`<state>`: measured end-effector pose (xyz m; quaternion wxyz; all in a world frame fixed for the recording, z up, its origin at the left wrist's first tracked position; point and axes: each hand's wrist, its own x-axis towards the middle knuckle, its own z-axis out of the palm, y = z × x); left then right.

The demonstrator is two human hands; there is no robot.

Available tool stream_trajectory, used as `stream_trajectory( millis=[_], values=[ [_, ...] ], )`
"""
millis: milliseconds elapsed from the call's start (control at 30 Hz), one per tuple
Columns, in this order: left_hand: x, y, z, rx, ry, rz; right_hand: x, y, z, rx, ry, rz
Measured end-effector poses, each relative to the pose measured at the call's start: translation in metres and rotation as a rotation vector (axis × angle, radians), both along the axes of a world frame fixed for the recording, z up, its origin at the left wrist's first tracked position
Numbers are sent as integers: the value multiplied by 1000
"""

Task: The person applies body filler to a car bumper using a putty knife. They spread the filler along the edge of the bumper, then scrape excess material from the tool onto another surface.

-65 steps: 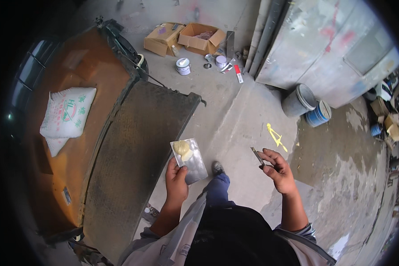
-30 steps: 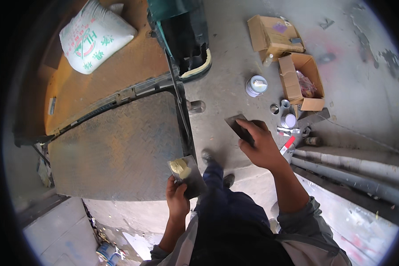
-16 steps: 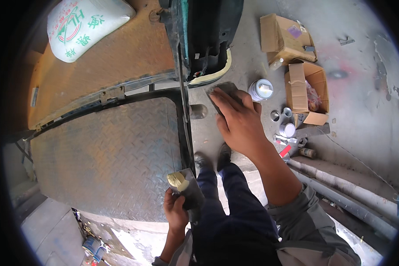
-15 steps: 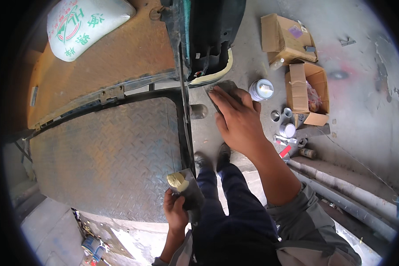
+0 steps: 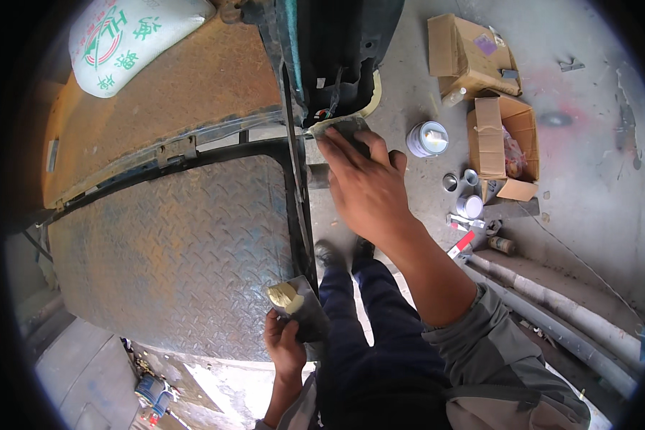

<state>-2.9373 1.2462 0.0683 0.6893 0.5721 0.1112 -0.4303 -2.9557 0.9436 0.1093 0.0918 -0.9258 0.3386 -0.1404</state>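
My left hand is closed on a dark flat putty board, which carries a lump of pale yellow putty. My right hand presses its fingers along a thin dark putty spreader. The spreader lies against the lower edge of an upright black vehicle panel. A pale yellow strip of putty shows along the right side of that edge; the spreader and fingers hide part of the lower edge.
To the left are a rusty tread-plate step and a white woven sack. On the floor at right stand a lidded tin, a smaller tin and open cardboard boxes. Pipes run along the lower right.
My right hand has moved left, bringing the spreader onto the panel's lower edge, over the putty there. My left hand and the board stay almost in place. The view has shifted slightly.
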Motion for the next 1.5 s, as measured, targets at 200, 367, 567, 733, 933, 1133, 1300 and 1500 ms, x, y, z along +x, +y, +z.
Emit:
stream_trajectory(
  millis=[200,367,567,733,933,1133,1300,1500],
  values=[
    [-2,0,1,-9,5,-14,5,0,-3,-7,-4,-1],
    [-1,1,0,0,-1,-31,9,1,-12,-21,-10,-1],
    [0,3,-2,10,5,-36,7,7,-11,-16,23,-16],
    [3,1,-1,-1,-6,-35,9,7,-6,26,19,-21],
    [10,-3,1,7,4,-45,1,5,-14,8,5,-6],
    [18,-15,4,-81,16,11,3,-1,-13,0,-15,76],
    [16,-15,3,-98,35,1,1,-10,-20,-49,-34,163],
    [16,-14,1,-96,35,-5,1,-18,-21,-106,-5,190]
  ],
)
